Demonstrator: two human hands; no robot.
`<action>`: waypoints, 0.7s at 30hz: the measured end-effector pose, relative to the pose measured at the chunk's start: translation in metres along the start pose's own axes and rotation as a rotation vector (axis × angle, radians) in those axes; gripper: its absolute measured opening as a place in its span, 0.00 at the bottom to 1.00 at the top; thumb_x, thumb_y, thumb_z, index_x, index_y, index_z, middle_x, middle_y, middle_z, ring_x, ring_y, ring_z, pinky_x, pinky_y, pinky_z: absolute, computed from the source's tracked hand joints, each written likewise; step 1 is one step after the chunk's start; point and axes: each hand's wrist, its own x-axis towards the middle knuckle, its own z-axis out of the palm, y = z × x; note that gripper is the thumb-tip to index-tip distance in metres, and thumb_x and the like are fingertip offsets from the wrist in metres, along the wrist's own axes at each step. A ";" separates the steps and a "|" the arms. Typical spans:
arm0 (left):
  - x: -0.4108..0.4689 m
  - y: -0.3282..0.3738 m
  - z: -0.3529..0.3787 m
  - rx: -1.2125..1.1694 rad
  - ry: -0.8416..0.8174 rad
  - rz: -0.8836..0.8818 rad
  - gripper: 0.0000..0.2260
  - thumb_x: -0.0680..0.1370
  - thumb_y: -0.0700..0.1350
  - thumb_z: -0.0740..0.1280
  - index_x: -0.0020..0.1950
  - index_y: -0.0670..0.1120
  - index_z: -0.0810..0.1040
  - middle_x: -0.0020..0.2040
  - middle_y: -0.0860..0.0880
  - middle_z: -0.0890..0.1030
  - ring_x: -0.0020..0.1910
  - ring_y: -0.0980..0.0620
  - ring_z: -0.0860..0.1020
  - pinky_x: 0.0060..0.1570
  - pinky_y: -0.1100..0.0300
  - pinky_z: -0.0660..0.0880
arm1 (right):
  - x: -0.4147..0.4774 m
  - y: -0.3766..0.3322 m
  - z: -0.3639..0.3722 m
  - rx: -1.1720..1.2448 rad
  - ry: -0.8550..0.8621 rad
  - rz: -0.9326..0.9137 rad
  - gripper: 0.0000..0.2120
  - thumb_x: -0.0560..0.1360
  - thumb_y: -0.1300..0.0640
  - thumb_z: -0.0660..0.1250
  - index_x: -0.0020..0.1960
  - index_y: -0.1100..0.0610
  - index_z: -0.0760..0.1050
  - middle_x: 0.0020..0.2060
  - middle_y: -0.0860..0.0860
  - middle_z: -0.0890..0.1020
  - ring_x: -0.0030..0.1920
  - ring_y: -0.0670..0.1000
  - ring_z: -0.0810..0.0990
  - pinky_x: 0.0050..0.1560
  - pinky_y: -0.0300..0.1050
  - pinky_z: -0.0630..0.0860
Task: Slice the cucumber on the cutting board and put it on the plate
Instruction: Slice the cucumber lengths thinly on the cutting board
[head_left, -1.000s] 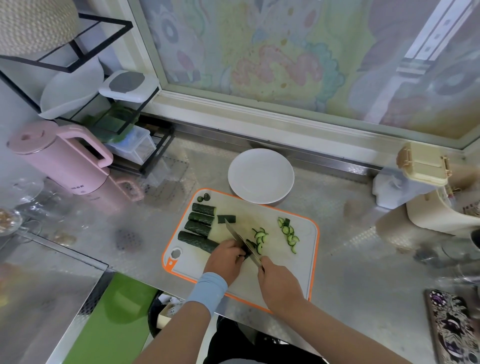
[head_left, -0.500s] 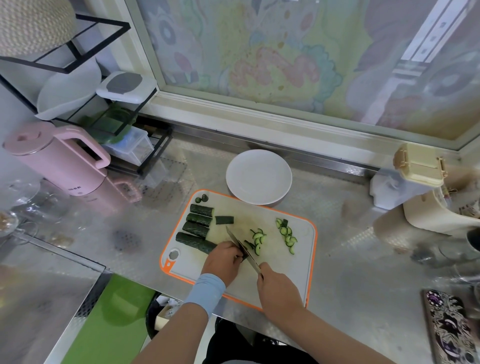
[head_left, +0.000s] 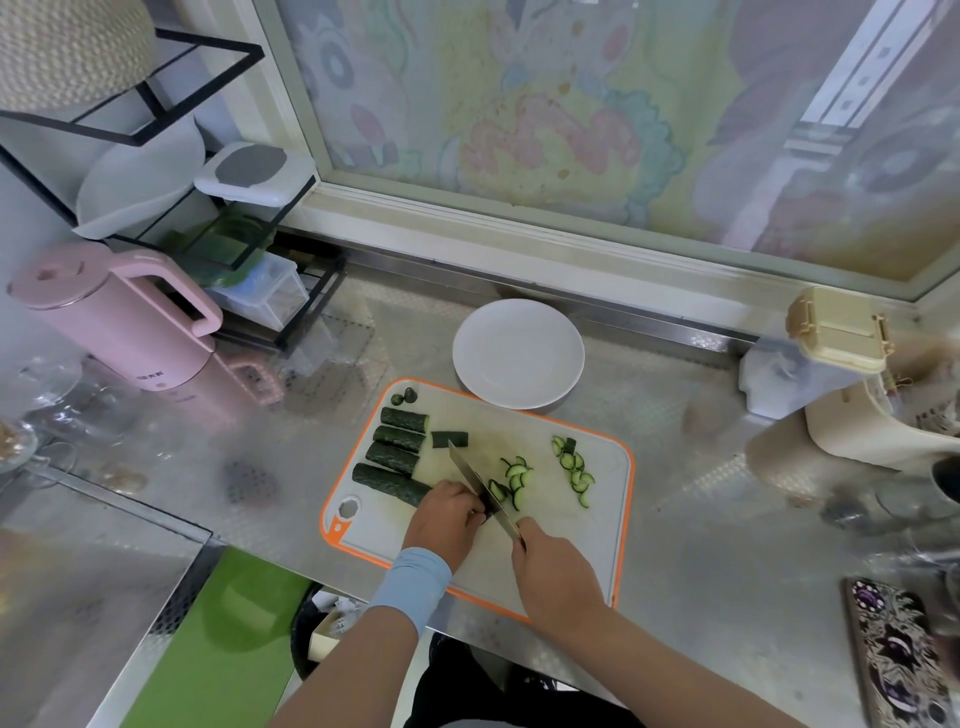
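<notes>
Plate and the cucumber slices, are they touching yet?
Apart. The head view shows the cucumber slices lying on the cutting board, with bare board between them and the plate.

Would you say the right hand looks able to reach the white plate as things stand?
Likely yes: the plate sits just past the cutting board with nothing tall between, though the right hand grips the knife.
</notes>
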 end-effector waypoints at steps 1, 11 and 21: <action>0.000 0.001 0.000 0.003 0.003 0.000 0.02 0.71 0.40 0.72 0.42 0.43 0.84 0.40 0.47 0.81 0.45 0.45 0.76 0.42 0.59 0.70 | -0.003 0.001 0.000 -0.002 0.002 -0.005 0.08 0.84 0.52 0.51 0.47 0.52 0.63 0.32 0.49 0.72 0.30 0.48 0.67 0.27 0.42 0.57; 0.000 0.005 -0.003 0.012 -0.032 -0.026 0.05 0.75 0.43 0.68 0.46 0.45 0.84 0.46 0.49 0.82 0.51 0.48 0.74 0.46 0.62 0.68 | -0.017 0.001 0.003 -0.059 0.032 0.011 0.07 0.84 0.52 0.50 0.51 0.52 0.63 0.30 0.47 0.69 0.29 0.47 0.66 0.27 0.42 0.58; 0.001 0.002 -0.002 0.017 -0.044 -0.037 0.07 0.76 0.46 0.67 0.48 0.48 0.84 0.47 0.51 0.81 0.53 0.51 0.73 0.46 0.63 0.68 | -0.006 0.000 0.007 -0.012 -0.030 0.018 0.05 0.84 0.55 0.52 0.49 0.53 0.61 0.30 0.48 0.69 0.29 0.47 0.66 0.26 0.42 0.56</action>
